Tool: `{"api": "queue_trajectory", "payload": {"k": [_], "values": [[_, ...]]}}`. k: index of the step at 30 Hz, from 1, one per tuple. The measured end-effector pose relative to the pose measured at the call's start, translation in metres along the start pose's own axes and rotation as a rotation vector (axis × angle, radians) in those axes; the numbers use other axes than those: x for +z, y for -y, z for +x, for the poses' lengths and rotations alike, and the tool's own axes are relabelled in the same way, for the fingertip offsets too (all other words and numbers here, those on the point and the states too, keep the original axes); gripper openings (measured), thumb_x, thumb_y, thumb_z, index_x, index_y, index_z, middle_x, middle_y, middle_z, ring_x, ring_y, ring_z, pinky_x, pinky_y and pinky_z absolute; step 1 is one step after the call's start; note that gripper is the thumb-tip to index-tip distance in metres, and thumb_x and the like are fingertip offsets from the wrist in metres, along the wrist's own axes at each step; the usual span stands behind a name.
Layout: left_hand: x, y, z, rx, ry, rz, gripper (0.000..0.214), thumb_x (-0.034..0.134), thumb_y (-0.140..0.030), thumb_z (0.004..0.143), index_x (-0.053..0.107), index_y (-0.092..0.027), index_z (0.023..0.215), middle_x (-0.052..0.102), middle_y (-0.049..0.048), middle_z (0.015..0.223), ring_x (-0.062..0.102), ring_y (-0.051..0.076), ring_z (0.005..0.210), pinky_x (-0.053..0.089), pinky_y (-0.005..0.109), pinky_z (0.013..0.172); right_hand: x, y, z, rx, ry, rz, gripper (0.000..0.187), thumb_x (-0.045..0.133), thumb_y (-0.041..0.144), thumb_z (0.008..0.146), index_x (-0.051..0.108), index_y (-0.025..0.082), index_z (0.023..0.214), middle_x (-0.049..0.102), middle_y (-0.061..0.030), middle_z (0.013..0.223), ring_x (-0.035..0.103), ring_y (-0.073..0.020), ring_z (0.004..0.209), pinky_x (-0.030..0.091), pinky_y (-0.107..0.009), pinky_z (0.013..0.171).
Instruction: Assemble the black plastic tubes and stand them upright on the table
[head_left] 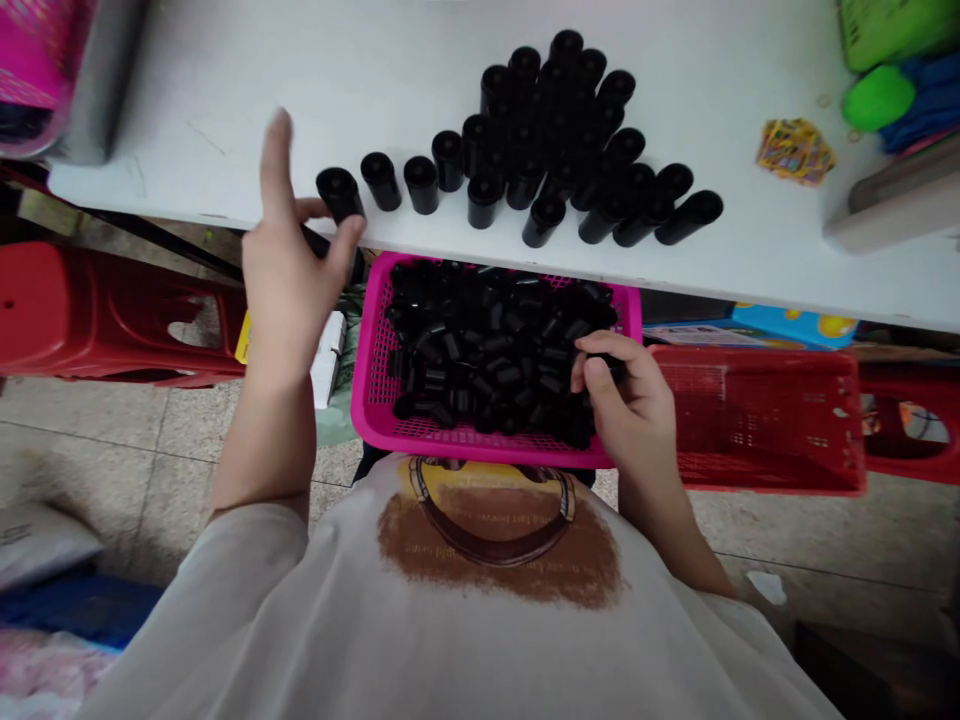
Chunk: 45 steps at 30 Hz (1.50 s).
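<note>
Left of centre, the left hand [289,265] is pinching a black tube [339,190].
Right of centre, the right hand [628,395] is pinching a black piece [613,368]; the tube is looking light, stiff, easiest held mid-side.

The light is soft and cool, rather dim, and brightest across the white tabletop [720,110], which greys towards its back left corner. The upright black tubes [422,185] nearest the middle sink into one dark mass, with faint gleams on their rims. Below the tabletop's front edge, small black pieces [495,343] catch dull glints and the tiled floor [202,420] looks murkier. Fine detail is smeared: print on the cards [795,150] near the right edge is unreadable. Wide-angle stretch tilts things at the sides.
</note>
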<state>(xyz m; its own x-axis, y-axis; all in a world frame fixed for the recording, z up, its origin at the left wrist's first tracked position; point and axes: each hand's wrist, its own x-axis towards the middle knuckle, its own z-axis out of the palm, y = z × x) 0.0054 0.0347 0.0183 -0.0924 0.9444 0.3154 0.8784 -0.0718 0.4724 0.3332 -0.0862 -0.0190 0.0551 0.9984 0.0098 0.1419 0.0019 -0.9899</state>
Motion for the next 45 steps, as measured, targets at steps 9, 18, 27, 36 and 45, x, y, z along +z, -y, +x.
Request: {"api": "queue_trajectory", "payload": {"k": [9,18,27,36,45], "values": [[0.009,0.014,0.058,-0.099,0.217,0.066,0.057,0.079,-0.042,0.096,0.055,-0.025,0.145,0.060,-0.0084,0.155,0.050,0.016,0.137,0.030,0.032,0.126,0.005,-0.002,-0.005,-0.087,0.064,-0.036,0.013,0.067,0.039,0.104,0.077,0.032,0.108,0.067,-0.0042,0.115,0.068,-0.0168,0.089,0.060,-0.033,0.074],[-0.002,-0.039,-0.016,0.030,0.529,0.393,0.039,0.071,-0.050,0.096,0.071,-0.024,0.125,0.078,0.0113,0.114,0.073,0.034,0.099,0.056,0.045,0.087,0.007,-0.007,-0.003,-0.063,0.043,-0.064,0.022,0.064,0.046,0.105,0.076,0.031,0.117,0.062,-0.0058,0.133,0.071,-0.0171,0.100,0.068,-0.037,0.089],[0.014,-0.036,-0.040,0.047,0.430,-0.004,0.042,0.077,-0.034,0.090,0.061,-0.022,0.127,0.077,0.0058,0.122,0.076,0.028,0.108,0.058,0.036,0.093,0.017,0.002,-0.005,-0.046,0.108,0.137,0.031,0.063,0.045,0.108,0.072,0.037,0.136,0.073,-0.0037,0.133,0.077,-0.0179,0.103,0.068,-0.041,0.098],[0.016,-0.084,-0.073,0.288,0.719,-0.450,0.024,0.080,-0.026,0.085,0.077,-0.020,0.107,0.083,0.0012,0.102,0.078,0.019,0.088,0.059,0.028,0.086,0.035,0.024,0.018,-0.364,-0.003,-0.038,0.017,0.074,0.036,0.102,0.084,0.034,0.116,0.081,-0.0008,0.121,0.079,-0.0235,0.108,0.067,-0.043,0.099],[0.025,-0.063,-0.072,0.249,0.633,-0.360,0.037,0.080,-0.024,0.082,0.077,-0.017,0.119,0.081,0.0065,0.115,0.077,0.023,0.103,0.060,0.034,0.098,-0.022,-0.005,0.005,-0.248,0.486,-0.782,0.015,0.083,0.031,0.093,0.083,0.020,0.102,0.072,-0.0099,0.100,0.073,-0.0274,0.095,0.066,-0.045,0.090]]}}
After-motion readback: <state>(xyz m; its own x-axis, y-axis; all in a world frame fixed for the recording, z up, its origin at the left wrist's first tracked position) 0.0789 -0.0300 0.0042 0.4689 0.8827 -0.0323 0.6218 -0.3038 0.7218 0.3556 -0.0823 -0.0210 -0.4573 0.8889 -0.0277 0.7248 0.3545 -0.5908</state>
